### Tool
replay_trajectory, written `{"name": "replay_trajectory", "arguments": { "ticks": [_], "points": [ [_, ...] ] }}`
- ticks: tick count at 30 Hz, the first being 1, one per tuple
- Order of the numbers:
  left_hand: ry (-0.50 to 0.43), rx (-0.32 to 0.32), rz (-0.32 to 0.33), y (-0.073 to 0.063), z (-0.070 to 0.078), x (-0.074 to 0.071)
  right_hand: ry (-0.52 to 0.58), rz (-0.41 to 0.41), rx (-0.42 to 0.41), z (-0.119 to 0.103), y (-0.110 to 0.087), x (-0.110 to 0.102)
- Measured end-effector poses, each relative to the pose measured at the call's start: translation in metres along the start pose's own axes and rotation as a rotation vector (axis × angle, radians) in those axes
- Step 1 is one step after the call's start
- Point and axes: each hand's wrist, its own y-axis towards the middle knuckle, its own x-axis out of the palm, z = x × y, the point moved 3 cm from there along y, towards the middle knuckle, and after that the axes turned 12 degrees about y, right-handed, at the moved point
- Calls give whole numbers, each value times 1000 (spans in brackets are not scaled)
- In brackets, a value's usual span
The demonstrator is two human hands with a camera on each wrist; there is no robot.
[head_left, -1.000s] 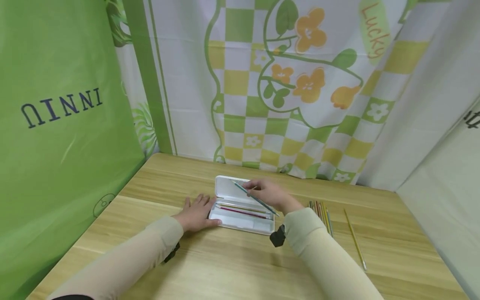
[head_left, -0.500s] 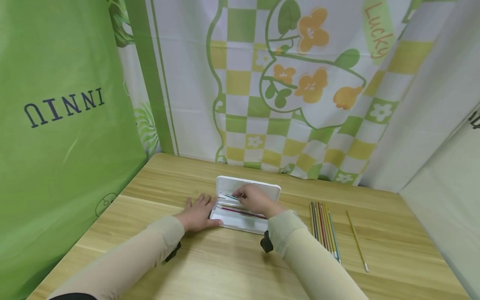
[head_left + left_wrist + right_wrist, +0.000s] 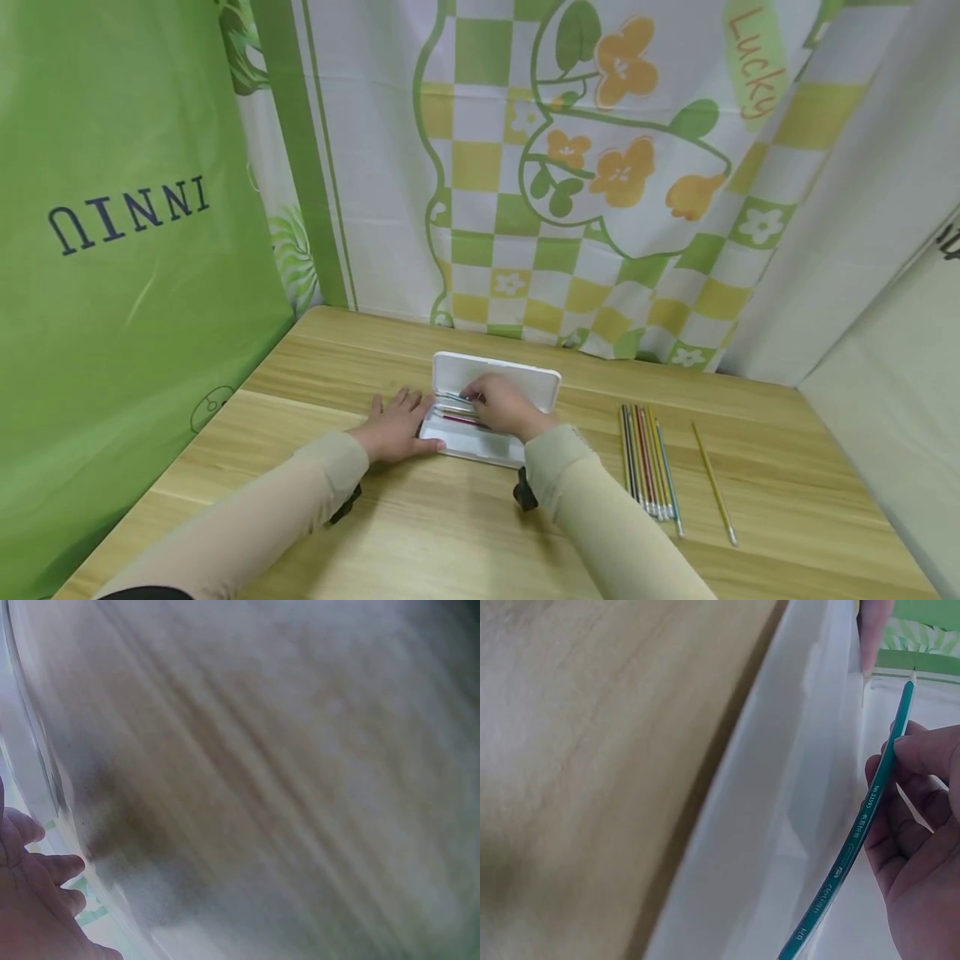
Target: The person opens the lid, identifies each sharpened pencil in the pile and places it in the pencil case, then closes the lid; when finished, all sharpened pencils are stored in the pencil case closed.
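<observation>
A white pencil case (image 3: 480,446) lies with its lid raised on the wooden table. My right hand (image 3: 504,406) is over the case and pinches a teal pencil (image 3: 855,832) between thumb and fingers; the right wrist view shows its sharpened tip beyond the fingertips. Inside the case lie a red pencil (image 3: 459,419) and at least one more, partly hidden by the right hand. My left hand (image 3: 393,427) rests flat with fingers spread on the table, its thumb against the left end of the case. In the left wrist view the left hand (image 3: 37,892) shows only at the edge.
Right of the case, a row of several pencils (image 3: 648,462) lies side by side. A single yellow pencil (image 3: 714,483) lies apart, farther right. Behind the table (image 3: 360,354) hangs a patterned curtain (image 3: 480,208), and a green cloth (image 3: 135,292) hangs at the left.
My right hand has brought the teal pencil left and down into the case; in the last half second it shifted only slightly. The left hand stays in place.
</observation>
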Motion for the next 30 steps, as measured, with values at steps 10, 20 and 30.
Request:
{"name": "replay_trajectory", "arguments": {
  "ticks": [10, 20, 30],
  "points": [
    [-6, 10, 12, 5, 0, 6, -51, -9, -45, 7, -9, 5],
    [-19, 10, 7, 5, 1, 4, 11, -25, 11, 11, -19, -5],
    [-27, 9, 21, 2, -2, 4, 135, -24, 70, 19, -43, -34]
  ]
}}
